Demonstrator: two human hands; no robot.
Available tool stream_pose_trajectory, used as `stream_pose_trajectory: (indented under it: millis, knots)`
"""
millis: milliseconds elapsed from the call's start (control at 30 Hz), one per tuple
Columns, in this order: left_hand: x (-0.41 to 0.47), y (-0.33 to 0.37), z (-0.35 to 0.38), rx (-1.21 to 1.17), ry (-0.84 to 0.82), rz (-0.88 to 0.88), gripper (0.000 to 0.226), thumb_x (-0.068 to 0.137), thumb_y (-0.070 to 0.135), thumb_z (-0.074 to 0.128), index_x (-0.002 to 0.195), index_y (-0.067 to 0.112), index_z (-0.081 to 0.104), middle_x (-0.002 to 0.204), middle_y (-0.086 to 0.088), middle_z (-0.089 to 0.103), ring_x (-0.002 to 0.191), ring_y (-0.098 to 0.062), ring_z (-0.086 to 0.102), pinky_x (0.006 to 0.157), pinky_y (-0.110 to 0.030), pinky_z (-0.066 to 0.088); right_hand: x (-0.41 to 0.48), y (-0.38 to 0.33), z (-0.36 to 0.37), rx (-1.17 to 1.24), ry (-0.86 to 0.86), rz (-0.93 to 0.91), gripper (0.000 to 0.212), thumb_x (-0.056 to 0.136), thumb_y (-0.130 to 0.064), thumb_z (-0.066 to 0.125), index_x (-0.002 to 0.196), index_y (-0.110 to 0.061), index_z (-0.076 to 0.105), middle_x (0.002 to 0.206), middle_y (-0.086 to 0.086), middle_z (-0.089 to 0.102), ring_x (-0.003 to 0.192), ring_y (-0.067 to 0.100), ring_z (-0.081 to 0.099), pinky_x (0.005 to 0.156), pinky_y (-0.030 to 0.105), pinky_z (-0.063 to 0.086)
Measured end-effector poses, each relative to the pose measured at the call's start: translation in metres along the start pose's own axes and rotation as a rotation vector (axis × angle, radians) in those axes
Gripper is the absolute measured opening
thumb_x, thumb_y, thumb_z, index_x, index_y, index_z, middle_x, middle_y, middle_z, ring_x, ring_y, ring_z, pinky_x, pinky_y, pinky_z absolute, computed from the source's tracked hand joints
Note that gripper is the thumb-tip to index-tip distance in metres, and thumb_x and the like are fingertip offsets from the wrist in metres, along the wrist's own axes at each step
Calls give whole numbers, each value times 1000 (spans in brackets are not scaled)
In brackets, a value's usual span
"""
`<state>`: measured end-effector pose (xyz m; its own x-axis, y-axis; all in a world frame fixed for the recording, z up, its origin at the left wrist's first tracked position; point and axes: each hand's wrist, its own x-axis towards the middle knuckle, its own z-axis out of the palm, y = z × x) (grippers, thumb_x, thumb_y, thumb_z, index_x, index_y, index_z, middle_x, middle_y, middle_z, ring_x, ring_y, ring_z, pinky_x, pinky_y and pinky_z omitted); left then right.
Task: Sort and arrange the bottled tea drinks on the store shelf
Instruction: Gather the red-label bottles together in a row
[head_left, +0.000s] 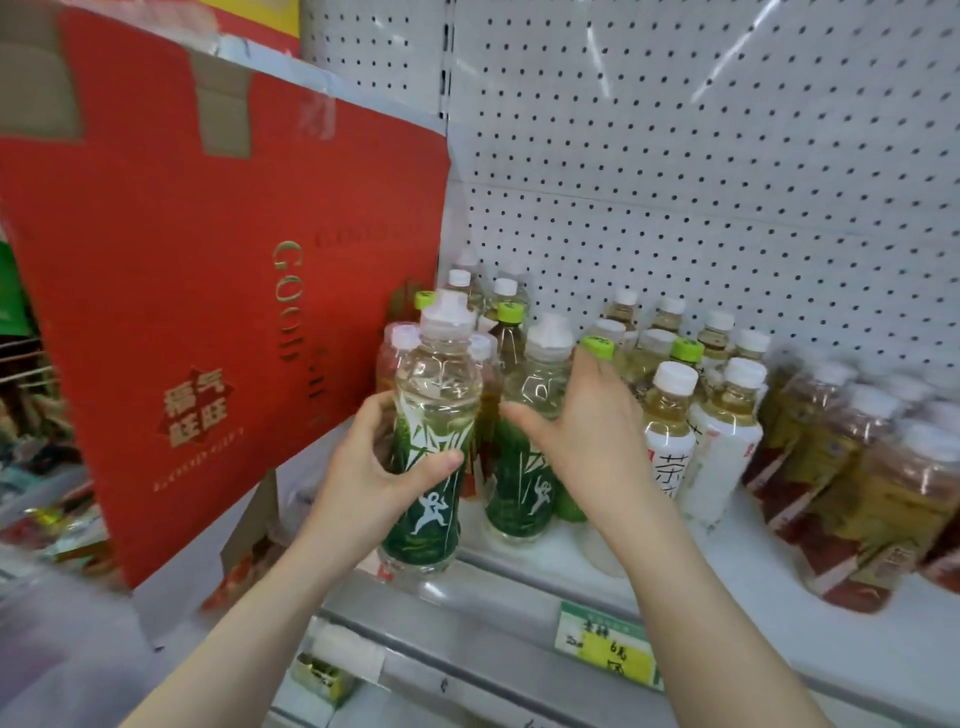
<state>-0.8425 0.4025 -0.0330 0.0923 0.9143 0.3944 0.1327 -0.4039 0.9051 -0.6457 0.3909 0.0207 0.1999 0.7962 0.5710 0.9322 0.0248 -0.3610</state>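
My left hand (382, 462) grips a green-labelled bottle (431, 431) with a clear cap, held just above the shelf's front edge. My right hand (587, 431) is spread with straight fingers between a second green-labelled bottle (524, 467) standing on the shelf and the bottles to its right; the thumb reaches toward the held bottle. White-labelled tea bottles (675, 436) with white caps stand right of that hand. Behind them are several bottles with lime-green or white caps (685, 351).
A large red cardboard box (208, 291) leans at the shelf's left side, close to the held bottle. Shrink-wrapped packs of red-labelled bottles (852, 467) lie at the right. White pegboard (675, 182) backs the shelf. A yellow-green price tag (608, 652) sits on the shelf rail.
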Motion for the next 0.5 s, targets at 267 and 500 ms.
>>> stream_pose_trajectory:
  millis: [267, 500]
  knots:
    - [-6, -5, 13, 21, -102, 43, 78, 57, 62, 77, 126, 40, 48, 122, 23, 62, 114, 3, 56, 97, -27, 45, -26, -34, -24, 150, 243, -164, 65, 94, -60, 51, 144, -17, 46, 132, 1, 58, 123, 17, 50, 101, 35, 44]
    - [1, -6, 3, 30, -106, 200, 68, 72, 64, 68, 134, 44, 47, 134, 21, 54, 126, 4, 47, 104, -26, 40, -15, -50, -38, 390, 53, -81, 28, 85, -54, 68, 82, -32, 50, 64, -13, 55, 55, -5, 51, 51, 12, 35]
